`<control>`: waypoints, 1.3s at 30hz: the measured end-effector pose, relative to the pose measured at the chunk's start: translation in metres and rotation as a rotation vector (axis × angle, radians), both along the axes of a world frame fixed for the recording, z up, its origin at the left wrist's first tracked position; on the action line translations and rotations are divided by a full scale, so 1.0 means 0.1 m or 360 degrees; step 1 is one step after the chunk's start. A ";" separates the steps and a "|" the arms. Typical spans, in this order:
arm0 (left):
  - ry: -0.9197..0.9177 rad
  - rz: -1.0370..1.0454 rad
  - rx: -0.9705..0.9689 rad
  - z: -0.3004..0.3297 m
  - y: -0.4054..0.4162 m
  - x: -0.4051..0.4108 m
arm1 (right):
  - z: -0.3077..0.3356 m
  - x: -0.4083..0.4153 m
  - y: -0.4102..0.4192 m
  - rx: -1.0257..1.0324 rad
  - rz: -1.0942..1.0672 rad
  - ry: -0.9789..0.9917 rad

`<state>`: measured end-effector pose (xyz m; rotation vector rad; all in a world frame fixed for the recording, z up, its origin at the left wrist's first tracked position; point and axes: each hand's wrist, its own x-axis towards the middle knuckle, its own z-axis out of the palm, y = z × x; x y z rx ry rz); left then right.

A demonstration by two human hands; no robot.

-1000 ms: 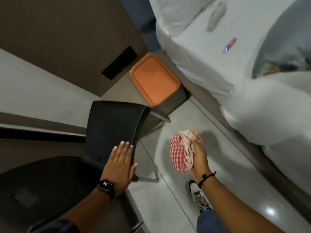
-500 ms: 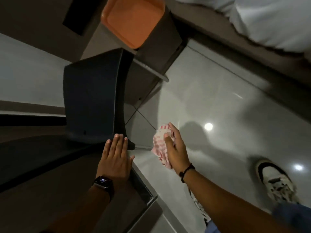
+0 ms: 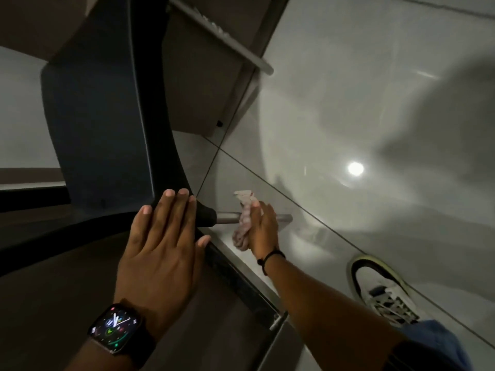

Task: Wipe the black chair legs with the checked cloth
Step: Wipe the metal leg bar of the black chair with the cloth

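Observation:
I look steeply down on the black chair; its backrest fills the upper left. My left hand lies flat, fingers spread, on the chair where seat and backrest meet. A grey metal chair leg sticks out to the right from a black socket at the seat's corner. My right hand presses the bunched red-and-white checked cloth around that leg, low above the floor. The leg's tip shows just past my hand.
Glossy grey floor tiles spread to the right, with a bright lamp reflection. My white sneaker stands at the lower right. A second grey leg or bar runs diagonally at the top. A desk edge lies along the far left.
My head has dropped much closer to the chair. My right hand has gone down with the cloth and now wraps it around the leg. My left hand stays on the chair.

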<state>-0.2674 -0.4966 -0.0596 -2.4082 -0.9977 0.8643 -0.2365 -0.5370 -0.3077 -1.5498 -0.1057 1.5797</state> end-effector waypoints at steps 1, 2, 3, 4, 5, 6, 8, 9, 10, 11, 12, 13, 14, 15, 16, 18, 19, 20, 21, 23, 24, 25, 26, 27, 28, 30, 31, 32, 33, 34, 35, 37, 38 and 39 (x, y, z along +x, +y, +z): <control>0.0005 -0.0006 0.0008 -0.02 0.01 0.00 | -0.12 0.04 -0.01 -0.0071 -0.0024 0.0094; 0.0017 0.0000 0.0005 -0.04 0.01 0.02 | -0.17 0.07 -0.02 -0.0113 -0.0055 0.0167; 0.0029 0.0007 -0.0002 -0.05 0.01 0.05 | -0.17 0.09 -0.05 -0.0120 -0.0086 0.0194; 0.0043 0.0017 -0.0008 -0.05 0.01 0.08 | -0.09 0.10 -0.08 -0.0074 -0.0066 0.0155; 0.0057 0.0044 -0.0015 -0.03 0.00 0.12 | 0.06 0.08 -0.11 0.0008 -0.0035 0.0074; 0.0079 0.0076 -0.0028 0.00 -0.01 0.17 | 0.24 0.04 -0.14 0.0110 -0.0009 -0.0030; 0.0139 0.0135 -0.0076 0.06 -0.05 0.24 | 0.66 -0.07 -0.13 0.0313 -0.0106 -0.0095; 0.0167 0.0158 -0.0104 0.11 -0.05 0.28 | 0.86 -0.09 -0.11 0.0379 -0.0142 -0.0134; 0.0178 0.0180 -0.0113 0.16 -0.06 0.32 | 1.01 -0.11 -0.08 0.0406 -0.0164 -0.0185; 0.0168 0.0201 -0.0101 0.21 -0.06 0.36 | 1.12 -0.11 -0.07 0.0416 -0.0154 -0.0226; 0.0144 0.0225 -0.0078 0.24 -0.06 0.38 | 1.17 -0.11 -0.06 0.0424 -0.0141 -0.0243; 0.0117 0.0258 -0.0065 0.27 -0.06 0.39 | 1.20 -0.08 -0.05 0.0445 -0.0140 -0.0220; 0.0096 0.0285 -0.0063 0.29 -0.04 0.40 | 1.20 -0.07 -0.04 0.0476 -0.0119 -0.0202; 0.0087 0.0299 -0.0063 0.30 -0.03 0.40 | 1.16 -0.09 -0.03 0.0514 -0.0110 -0.0196; 0.0083 0.0301 -0.0068 0.30 -0.02 0.39 | 1.11 -0.10 0.00 0.0540 -0.0121 -0.0181; 0.0079 0.0295 -0.0067 0.27 -0.01 0.37 | 0.91 -0.14 0.05 0.0478 -0.0163 -0.0127; 0.0075 0.0314 -0.0059 0.25 -0.01 0.37 | 0.75 -0.15 0.08 0.0392 -0.0212 -0.0098; 0.0069 0.0340 -0.0049 0.22 0.01 0.37 | 0.55 -0.15 0.08 0.0294 -0.0282 -0.0065; 0.0060 0.0366 -0.0041 0.19 0.03 0.37 | 0.33 -0.14 0.08 0.0167 -0.0359 0.0013; 0.0030 0.0378 -0.0035 0.13 0.07 0.34 | -0.23 -0.11 0.03 -0.0104 -0.0465 0.0268; 0.0010 0.0385 -0.0047 0.08 0.08 0.30 | -0.50 -0.04 -0.02 -0.0252 -0.0430 0.0328; -0.0010 0.0396 -0.0065 0.03 0.10 0.28 | -0.75 0.04 -0.06 -0.0381 -0.0354 0.0336; -0.0019 0.0414 -0.0071 -0.01 0.11 0.27 | -0.95 0.08 -0.09 -0.0536 -0.0240 0.0290; -0.0021 0.0435 -0.0062 -0.02 0.11 0.26 | -1.01 0.12 -0.10 -0.0593 -0.0126 0.0221; -0.0017 0.0453 -0.0055 -0.03 0.11 0.26 | -0.97 0.12 -0.07 -0.0539 -0.0121 0.0191; 0.0036 0.0460 -0.0062 -0.03 0.10 0.30 | -0.58 0.06 -0.02 -0.0242 -0.0124 0.0010; 0.0084 0.0445 -0.0062 -0.01 0.09 0.33 | -0.33 -0.01 0.00 -0.0115 -0.0175 0.0006; 0.0122 0.0423 -0.0057 0.00 0.07 0.36 | -0.02 -0.05 0.03 0.0029 -0.0262 0.0064; 0.0149 0.0398 -0.0059 0.03 0.06 0.38 | 0.29 -0.10 0.04 0.0198 -0.0340 0.0057; 0.0167 0.0368 -0.0074 0.06 0.06 0.39 | 0.55 -0.13 0.07 0.0352 -0.0409 -0.0016; 0.0180 0.0331 -0.0095 0.08 0.05 0.40 | 0.72 -0.16 0.09 0.0483 -0.0447 -0.0094; 0.0196 0.0226 -0.0137 0.11 0.03 0.41 | 0.85 -0.18 0.13 0.0680 -0.0421 -0.0185; 0.0204 0.0167 -0.0167 0.11 0.04 0.40 | 0.82 -0.18 0.12 0.0702 -0.0386 -0.0204; 0.0209 0.0114 -0.0194 0.10 0.05 0.41 | 0.72 -0.21 0.09 0.0683 -0.0332 -0.0203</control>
